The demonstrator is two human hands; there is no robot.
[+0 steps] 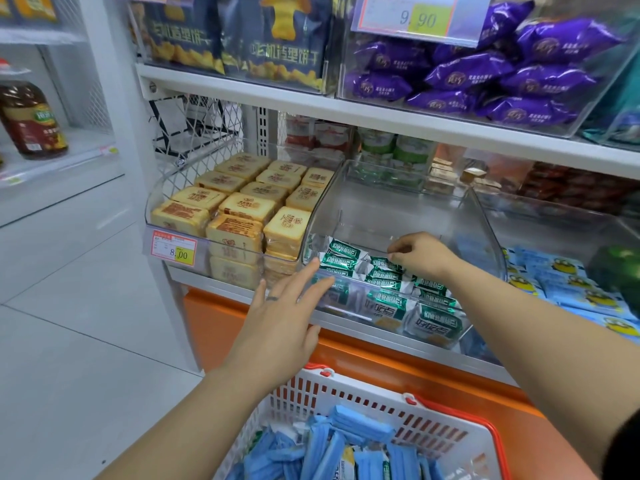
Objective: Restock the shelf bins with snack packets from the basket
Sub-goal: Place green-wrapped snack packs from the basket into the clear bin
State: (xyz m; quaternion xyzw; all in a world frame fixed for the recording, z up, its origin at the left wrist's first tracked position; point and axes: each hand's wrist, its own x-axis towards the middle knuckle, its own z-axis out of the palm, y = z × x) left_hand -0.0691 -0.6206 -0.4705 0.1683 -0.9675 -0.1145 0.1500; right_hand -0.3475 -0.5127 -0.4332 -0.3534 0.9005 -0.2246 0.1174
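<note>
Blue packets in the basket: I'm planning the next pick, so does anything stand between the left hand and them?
Nothing visible does. The left hand hovers open near the far rim of the basket, and the blue packets lie uncovered in its open top. The right hand is up in the clear bin.

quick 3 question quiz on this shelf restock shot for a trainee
1. True or false: the right hand reaches into the bin of green packets.
2. The basket holds packets of which colour? A red, B blue, C purple.
3. Fill in: the fingers of the left hand are ___ (straight or curled).
Key: 1 true; 2 B; 3 straight.
</note>
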